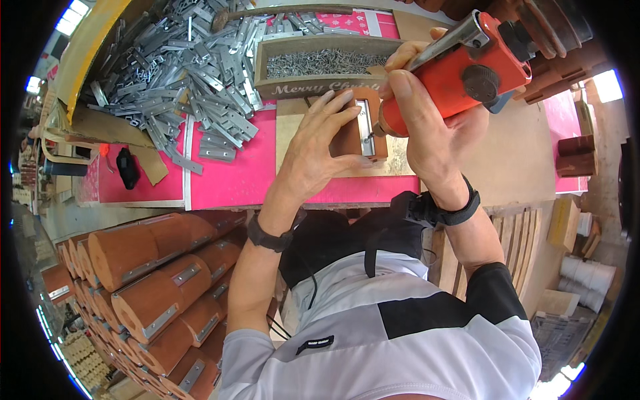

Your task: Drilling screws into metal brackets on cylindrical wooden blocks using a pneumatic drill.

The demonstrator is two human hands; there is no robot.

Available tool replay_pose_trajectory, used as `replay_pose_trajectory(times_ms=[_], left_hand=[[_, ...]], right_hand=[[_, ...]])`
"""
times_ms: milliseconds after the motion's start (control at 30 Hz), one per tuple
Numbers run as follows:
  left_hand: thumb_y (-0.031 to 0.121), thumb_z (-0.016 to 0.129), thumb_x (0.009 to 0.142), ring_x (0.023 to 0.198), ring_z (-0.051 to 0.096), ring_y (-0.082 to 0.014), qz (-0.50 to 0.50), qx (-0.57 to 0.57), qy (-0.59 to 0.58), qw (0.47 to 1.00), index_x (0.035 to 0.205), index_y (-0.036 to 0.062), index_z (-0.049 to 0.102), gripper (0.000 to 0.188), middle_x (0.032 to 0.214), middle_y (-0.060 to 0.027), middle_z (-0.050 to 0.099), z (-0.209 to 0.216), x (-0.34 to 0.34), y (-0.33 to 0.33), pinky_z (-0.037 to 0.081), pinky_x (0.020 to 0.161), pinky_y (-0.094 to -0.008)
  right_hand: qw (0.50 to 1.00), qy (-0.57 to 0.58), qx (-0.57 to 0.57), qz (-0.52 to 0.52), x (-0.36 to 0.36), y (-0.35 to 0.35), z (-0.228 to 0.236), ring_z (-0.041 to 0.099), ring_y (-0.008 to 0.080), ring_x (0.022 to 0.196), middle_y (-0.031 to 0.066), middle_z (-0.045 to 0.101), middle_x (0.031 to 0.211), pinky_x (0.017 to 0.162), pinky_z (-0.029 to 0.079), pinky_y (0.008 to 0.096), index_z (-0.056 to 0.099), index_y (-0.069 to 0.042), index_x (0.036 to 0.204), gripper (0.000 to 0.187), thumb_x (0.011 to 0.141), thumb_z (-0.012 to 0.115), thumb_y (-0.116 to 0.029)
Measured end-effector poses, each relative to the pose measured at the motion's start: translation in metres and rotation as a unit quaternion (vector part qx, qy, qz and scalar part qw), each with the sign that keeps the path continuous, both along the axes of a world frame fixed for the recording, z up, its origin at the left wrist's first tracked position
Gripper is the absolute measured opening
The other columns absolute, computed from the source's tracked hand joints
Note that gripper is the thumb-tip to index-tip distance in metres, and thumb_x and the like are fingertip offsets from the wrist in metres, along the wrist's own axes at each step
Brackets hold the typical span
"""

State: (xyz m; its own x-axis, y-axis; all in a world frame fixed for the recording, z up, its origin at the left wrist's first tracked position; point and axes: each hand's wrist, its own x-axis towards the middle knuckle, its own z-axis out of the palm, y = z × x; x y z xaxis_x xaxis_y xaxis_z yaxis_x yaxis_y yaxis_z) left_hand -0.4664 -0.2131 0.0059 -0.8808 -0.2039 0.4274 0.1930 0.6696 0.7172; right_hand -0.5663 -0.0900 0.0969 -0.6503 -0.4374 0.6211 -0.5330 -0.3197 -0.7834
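Two hands on the job in the head view, the only angle here. The left hand (320, 140) is clasping a brown wooden block (343, 145), fingers over the far part and thumb along the near edge, pinning it to the light board (288, 115) on the bench. A metal strip (365, 120) sits on the block's upper face, running lengthwise. The right hand (437, 130) is wrapped firmly around a red power driver (460, 73), tilted with its nose at the near end of the strip. Can't tell whether the silver lever (443, 47) is squeezed, or whether a screw is already seated under the tip.

Looks like fastening the strip down, so imo: get the driver as square to the strip as you can before giving it power, since a slanted bit probably slips or chews the head. Keep that left thumb out of the bit's path; it's close to the nose. Hold the strip flat so it doesn't twist as the screw bites, and ease off once it's snug, because wood could strip out. The tray (265, 90) of screws (320, 63) just beyond the block is handy, so leave it there.
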Motion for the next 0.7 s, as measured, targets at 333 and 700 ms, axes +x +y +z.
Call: replay_pose_trajectory(times_ms=[333,700], left_hand=[[0.028,0.086,0.062,0.136,0.038,-0.0332,-0.001,0.032,-0.025,0.999,0.126,0.0038,0.058,0.074,0.143,-0.0143,0.047,0.001,0.0,0.003,0.033,0.111,-0.0441],[0.034,0.086,0.061,0.135,0.04,-0.0346,0.01,0.016,-0.017,1.0,0.121,0.0009,0.06,0.074,0.14,-0.015,0.049,0.001,0.001,0.003,0.036,0.109,-0.0454]], right_hand=[[0.997,-0.076,0.011,-0.001,-0.01,-0.016,0.013,0.062,0.0102,0.071,0.0048,0.064,0.084,0.064,0.05,0.0239,0.062,0.004,0.096,0.013,0.087,0.067,-0.004],[0.994,-0.105,0.032,-0.011,-0.008,-0.011,0.012,0.063,0.0118,0.07,0.0059,0.064,0.076,0.062,0.051,0.0242,0.061,0.004,0.096,0.013,0.089,0.066,-0.006]])
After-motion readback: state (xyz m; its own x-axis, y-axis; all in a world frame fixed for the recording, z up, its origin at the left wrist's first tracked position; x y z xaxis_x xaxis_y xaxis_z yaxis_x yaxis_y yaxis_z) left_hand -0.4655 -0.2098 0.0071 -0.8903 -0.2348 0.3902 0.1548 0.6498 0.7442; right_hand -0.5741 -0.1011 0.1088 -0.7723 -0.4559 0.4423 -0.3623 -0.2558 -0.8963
